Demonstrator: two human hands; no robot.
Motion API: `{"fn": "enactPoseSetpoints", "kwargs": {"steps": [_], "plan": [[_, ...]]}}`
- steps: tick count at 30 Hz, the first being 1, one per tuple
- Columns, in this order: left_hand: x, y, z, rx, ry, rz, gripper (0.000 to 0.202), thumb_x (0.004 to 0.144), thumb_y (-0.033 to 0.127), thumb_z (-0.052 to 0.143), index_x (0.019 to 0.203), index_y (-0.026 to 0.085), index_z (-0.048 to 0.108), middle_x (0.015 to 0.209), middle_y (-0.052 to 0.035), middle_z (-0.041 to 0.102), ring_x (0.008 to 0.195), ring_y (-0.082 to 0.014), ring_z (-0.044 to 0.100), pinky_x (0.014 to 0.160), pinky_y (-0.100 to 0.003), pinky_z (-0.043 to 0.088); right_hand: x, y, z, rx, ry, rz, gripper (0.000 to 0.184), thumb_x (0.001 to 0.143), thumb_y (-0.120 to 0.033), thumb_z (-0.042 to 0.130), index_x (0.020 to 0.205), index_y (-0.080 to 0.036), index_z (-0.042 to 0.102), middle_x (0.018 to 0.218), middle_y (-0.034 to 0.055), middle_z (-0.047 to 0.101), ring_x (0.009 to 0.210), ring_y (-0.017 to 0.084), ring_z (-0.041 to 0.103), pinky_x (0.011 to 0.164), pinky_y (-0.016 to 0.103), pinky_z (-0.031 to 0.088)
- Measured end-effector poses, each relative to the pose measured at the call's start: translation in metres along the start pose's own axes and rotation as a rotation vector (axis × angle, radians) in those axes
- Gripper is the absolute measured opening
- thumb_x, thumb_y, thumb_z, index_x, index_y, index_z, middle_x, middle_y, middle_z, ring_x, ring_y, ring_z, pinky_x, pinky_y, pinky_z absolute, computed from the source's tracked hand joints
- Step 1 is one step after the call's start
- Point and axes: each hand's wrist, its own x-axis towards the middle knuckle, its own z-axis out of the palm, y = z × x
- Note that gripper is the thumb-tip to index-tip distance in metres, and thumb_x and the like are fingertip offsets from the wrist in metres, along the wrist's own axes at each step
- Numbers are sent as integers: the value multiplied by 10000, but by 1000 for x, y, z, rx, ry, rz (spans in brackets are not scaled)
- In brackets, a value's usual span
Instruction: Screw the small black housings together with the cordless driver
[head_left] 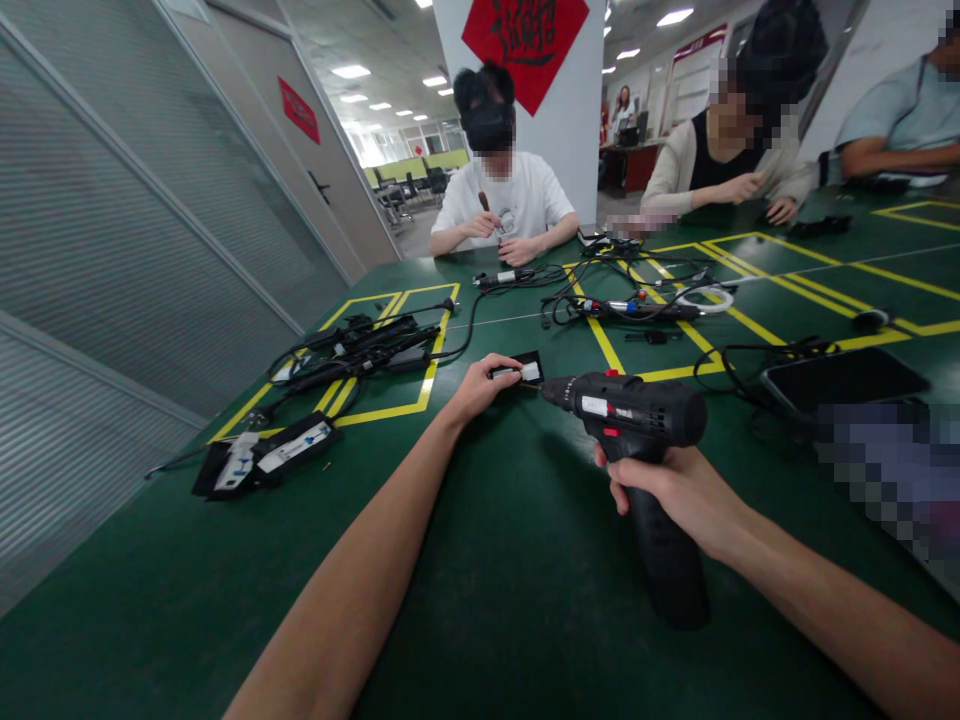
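Observation:
My right hand point(679, 490) is closed round the grip of a black cordless drill point(637, 410), whose bit points left. The bit tip meets a small black part with a white label point(521, 370) that lies on the green table point(487, 580). My left hand point(480, 385) is stretched forward and pinches that small part, holding it against the table.
At the left lie black opened power adapters point(262, 455) and a bundle of black cables and bricks point(360, 345). More cables and tools point(637, 300) lie further back, a dark tablet point(840, 380) at the right. Three people sit at the far side, hands busy. Yellow tape lines mark the table.

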Motion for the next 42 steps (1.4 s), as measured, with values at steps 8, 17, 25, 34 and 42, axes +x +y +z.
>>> {"fn": "enactPoseSetpoints", "kwargs": {"steps": [8,17,25,34,42], "plan": [[0,2,0,12,4,-2,333,785,434,605,1020,214,687,1082,-56,642,1038,-234,577,948,-372,425,-1,-2,-1,-17,-4,4,167,811,-228,538,933,-184,642,583,-8,599,625,169,563,624,316,391],[-1,5,0,7,5,-8,326,783,431,610,1013,213,688,1081,-55,646,1035,-234,582,957,-376,424,-2,-5,0,-3,10,22,134,786,-218,549,882,-181,636,568,-9,593,613,169,567,623,318,393],[-1,1,0,4,4,-10,330,786,432,610,1021,213,684,1089,-54,649,1034,-225,584,955,-367,426,-1,-2,0,1,-5,-2,156,796,-222,537,904,-183,643,571,-10,597,602,168,563,607,307,385],[0,2,1,0,14,-11,328,781,432,611,1016,215,684,1088,-54,646,1036,-228,583,958,-370,426,-1,-2,0,-11,6,11,159,795,-228,543,914,-185,641,575,-7,596,626,177,574,607,312,382],[-1,3,0,9,9,-18,333,782,435,604,1018,215,688,1090,-57,648,1042,-234,580,950,-374,429,-1,-2,-1,-8,-3,5,131,798,-227,543,886,-189,631,578,-10,597,622,171,574,625,316,397]]}}
